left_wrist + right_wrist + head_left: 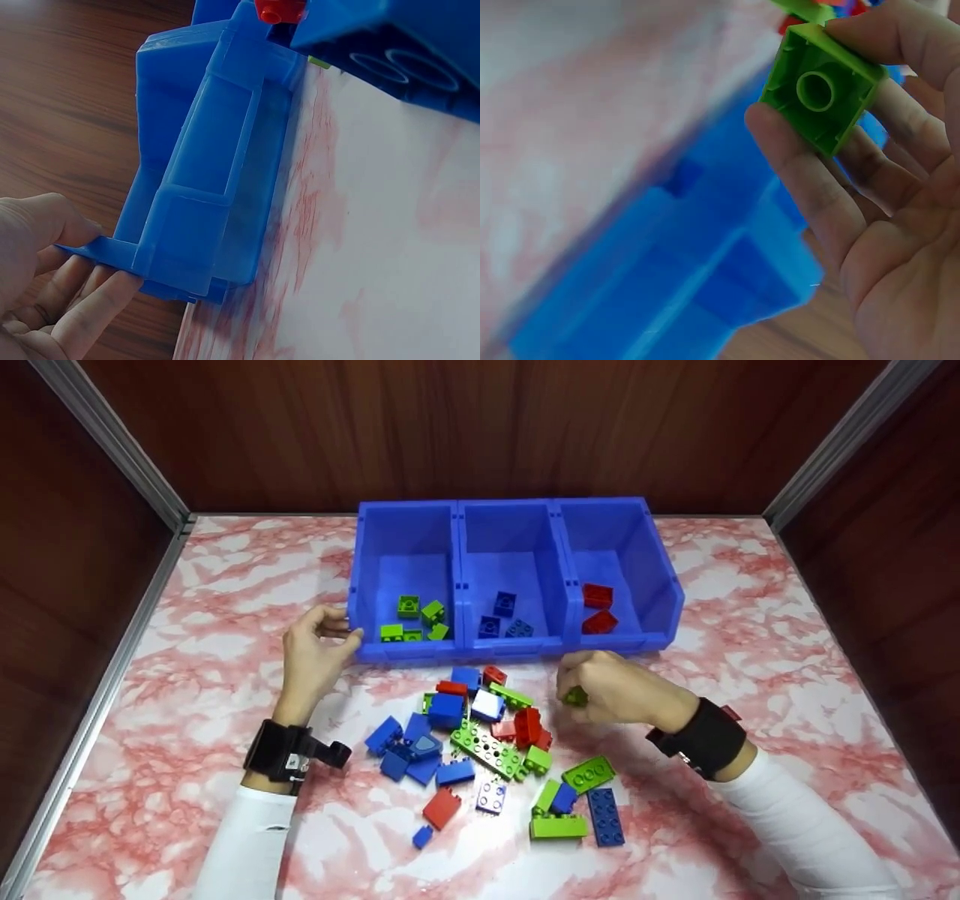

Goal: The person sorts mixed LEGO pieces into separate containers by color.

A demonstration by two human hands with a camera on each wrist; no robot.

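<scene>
My left hand point(313, 660) grips the left front side of a blue three-compartment bin point(517, 648); thumb and fingers pinch its wall point(112, 253) in the left wrist view. In front of the bin's right half, my right hand point(622, 688) pinches a green toy building brick point(821, 94) between thumb and fingers. The right wrist view shows its hollow underside with a round tube. Several green bricks point(409, 606) lie in the left compartment, several blue bricks point(505, 604) in the middle one, and two red bricks point(598, 596) in the right one.
Loose red, blue, green and white bricks lie piled before the bin, with a long green studded piece point(489, 749) among them. A long blue brick point(605, 817) lies at the pile's right front. Brown wood-look panels point(480, 435) enclose the marbled tabletop point(225, 585) behind and at both sides.
</scene>
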